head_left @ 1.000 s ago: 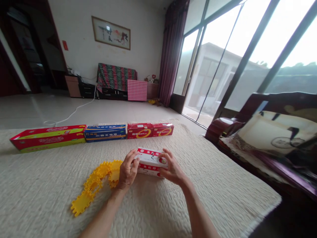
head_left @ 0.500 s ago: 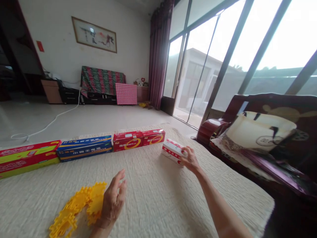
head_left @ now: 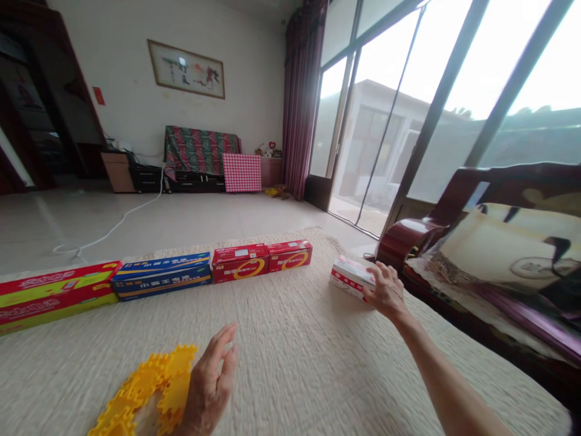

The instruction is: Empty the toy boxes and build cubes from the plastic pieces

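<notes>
Through the head camera, I had my right hand [head_left: 385, 292] closed around one end of the white-and-red box [head_left: 348, 278] — right of the row's end red box [head_left: 290, 256], apart from it, above or on the cream mat [head_left: 290, 369]. My left hand [head_left: 209, 381] stood loosely spread beside yellow plastic pieces [head_left: 147, 381].

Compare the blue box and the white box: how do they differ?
The blue box looks longer than the white box. The blue box sits beside a red box; the white box stands apart, the right hand on it. Both are oblong and bear printed characters.
</notes>
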A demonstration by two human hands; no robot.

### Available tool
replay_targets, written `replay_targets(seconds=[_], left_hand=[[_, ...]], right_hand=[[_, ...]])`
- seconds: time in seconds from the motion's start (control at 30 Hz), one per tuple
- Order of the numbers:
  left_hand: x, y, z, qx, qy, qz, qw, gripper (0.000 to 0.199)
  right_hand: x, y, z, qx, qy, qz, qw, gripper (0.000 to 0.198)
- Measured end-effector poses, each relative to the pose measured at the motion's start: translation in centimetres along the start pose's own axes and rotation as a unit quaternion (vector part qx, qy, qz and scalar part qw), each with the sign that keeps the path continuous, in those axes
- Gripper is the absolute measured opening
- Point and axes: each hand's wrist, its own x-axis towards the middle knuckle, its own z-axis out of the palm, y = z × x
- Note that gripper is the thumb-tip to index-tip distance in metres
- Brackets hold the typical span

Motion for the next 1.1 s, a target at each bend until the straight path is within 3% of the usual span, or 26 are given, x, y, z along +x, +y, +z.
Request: replay_targets(seconds=[0.13,0.33,0.43,0.57,0.77,0.93,1.1], left_hand=[[4.4,1.0,2.8,0.03,-0.038,0.082,0.996,0.029],[15.5,3.6,11.4,0.139,-0.141,0.143,0.97,0.032],[18.5,4.1,14.8,0.211,-0.195,0.141,0.947,0.035],[19.5,3.7,16.9,0.271,-0.225,0.1,0.931,0.038],[19.5,3.0,17.8,0.266,-0.191,0.101,0.94,0.03],[19.4,3.7,18.3,0.242,-0.164,0.078,0.953,0.026],[18.8,4.4,18.2,0.265,-0.152,0.094,0.948,0.029]], right_hand=[[1.7,-5.2,-0.4,0.087,-0.018,-0.119,0.989,0.041],[4.9,-12.6,4.2,0.184,-0.107,-0.164,0.963,0.046],[6.5,-14.3,6.7,0.168,-0.126,-0.16,0.964,0.047],[7.9,-15.0,8.4,0.121,-0.143,-0.14,0.972,0.042],[7.8,-15.5,9.1,0.076,-0.135,-0.111,0.982,0.028],[7.8,-15.5,8.9,0.03,-0.13,-0.095,0.986,0.026],[7.6,-15.0,7.6,0.019,-0.138,-0.129,0.982,0.026]])
